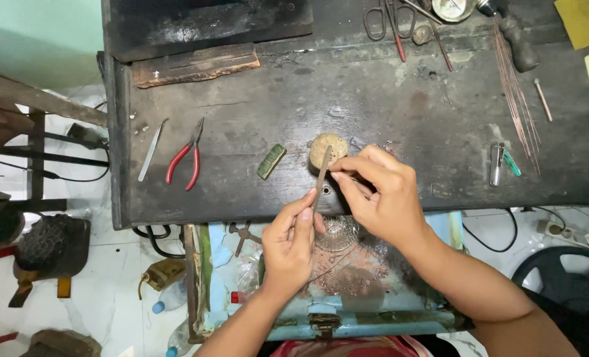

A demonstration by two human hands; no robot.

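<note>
Two hands on a thin file at the near edge of the workbench.

Our left hand pinches the lower end of the flat file, our right hand grips its upper end beside a round tan block. Red-handled pliers and tweezers lie well left.
</note>
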